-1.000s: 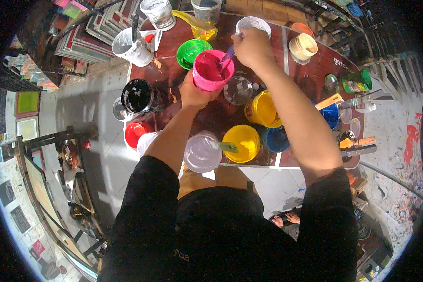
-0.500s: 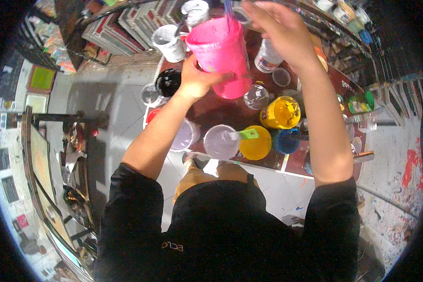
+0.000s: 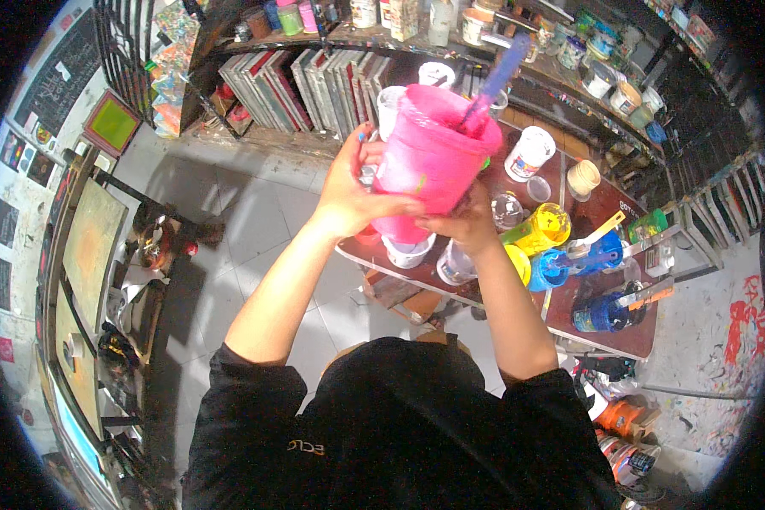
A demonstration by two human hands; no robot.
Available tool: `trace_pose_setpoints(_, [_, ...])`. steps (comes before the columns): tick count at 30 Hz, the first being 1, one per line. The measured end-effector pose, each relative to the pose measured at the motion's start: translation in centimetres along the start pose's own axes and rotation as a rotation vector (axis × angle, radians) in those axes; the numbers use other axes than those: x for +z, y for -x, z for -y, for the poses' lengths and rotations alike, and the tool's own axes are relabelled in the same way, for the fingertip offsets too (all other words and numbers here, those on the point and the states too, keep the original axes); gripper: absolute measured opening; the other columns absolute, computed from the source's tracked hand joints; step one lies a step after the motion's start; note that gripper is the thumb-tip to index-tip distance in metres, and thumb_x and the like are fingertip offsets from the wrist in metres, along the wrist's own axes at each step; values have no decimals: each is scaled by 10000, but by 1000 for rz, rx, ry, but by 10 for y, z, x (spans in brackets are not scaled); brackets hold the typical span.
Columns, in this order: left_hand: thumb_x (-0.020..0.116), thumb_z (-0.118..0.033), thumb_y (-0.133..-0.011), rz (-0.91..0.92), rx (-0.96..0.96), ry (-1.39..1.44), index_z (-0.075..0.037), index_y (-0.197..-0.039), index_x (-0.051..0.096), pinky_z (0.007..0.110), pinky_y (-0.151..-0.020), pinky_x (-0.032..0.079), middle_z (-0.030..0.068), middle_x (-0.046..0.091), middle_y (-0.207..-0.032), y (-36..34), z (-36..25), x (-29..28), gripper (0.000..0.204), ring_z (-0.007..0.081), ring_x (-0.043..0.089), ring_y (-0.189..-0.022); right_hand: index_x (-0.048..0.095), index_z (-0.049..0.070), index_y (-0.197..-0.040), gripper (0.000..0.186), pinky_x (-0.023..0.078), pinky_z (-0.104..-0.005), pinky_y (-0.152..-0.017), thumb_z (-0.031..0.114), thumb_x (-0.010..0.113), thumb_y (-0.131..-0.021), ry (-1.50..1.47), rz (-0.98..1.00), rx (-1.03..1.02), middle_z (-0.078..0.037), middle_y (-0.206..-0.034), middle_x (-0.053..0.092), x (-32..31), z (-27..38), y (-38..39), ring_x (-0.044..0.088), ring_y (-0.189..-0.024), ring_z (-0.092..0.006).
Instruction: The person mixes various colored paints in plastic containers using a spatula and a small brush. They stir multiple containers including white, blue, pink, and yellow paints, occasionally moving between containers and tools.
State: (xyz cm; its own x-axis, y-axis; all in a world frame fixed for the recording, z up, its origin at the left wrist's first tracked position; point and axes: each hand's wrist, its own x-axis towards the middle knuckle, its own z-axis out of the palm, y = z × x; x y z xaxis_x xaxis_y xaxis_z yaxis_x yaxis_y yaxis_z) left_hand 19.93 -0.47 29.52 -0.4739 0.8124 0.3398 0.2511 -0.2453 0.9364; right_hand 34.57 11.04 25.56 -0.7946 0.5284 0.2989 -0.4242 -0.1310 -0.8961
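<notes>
A pink bucket is lifted in front of me, its outside smeared pink, with a blue-purple stick rising from its mouth. My left hand grips its left side, thumb across the lower front. My right hand holds it low on the right, fingers partly hidden by it. Behind and beside it on the table are a white pot, a yellow pot, a bright blue pot and tools resting across other pots.
The dark red table is crowded with pots. Shelves of paint containers and stacked frames line the back. A wooden rack stands on my left, beside tiled floor; more cans lie low right.
The pink bucket has risen off the table area toward me. My right hand has left the stick and moved down onto the bucket. The view has shifted, showing more shelving.
</notes>
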Motion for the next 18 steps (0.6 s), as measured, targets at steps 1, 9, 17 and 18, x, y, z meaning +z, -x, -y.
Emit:
trace_pose_setpoints(1, [880,-273,-519,110,25,196,-2,-1340,308,358,-934,390,135,544,-1163,11,-3,-16,1037,191,472,-1143,469,60,-1199,729,436,-341,-929,8,794,-549,45,-45,5,-53,-1125,570,12,1,9,552,-1046,-197])
trace_pose_setpoints(9, [152,-994,-444,185,-118,491,-57,-1404,278,459,-1057,99,107,169,-1489,90,-15,-87,1348,264,185,-1347,523,45,-1140,628,455,-338,-887,101,782,-571,-240,-114,10,-42,-1040,601,89,4,51,570,-997,-183])
trace_pose_setpoints(17, [738,-666,-474,77,325,-560,0,-1376,282,586,-1041,73,230,51,-1479,137,-41,-77,1210,453,-9,-1349,511,25,-1163,624,447,-331,-900,121,762,-600,-261,-62,102,-48,-1086,591,115,-16,76,572,-1001,-182])
trace_pose_setpoints(18, [728,-699,-443,56,269,-672,-22,-1383,281,603,-1029,68,226,47,-1481,141,-47,-72,1241,458,-6,-1346,509,21,-1167,623,445,-331,-902,124,757,-605,-274,-50,99,-50,-1090,590,118,-15,76,571,-1006,-183])
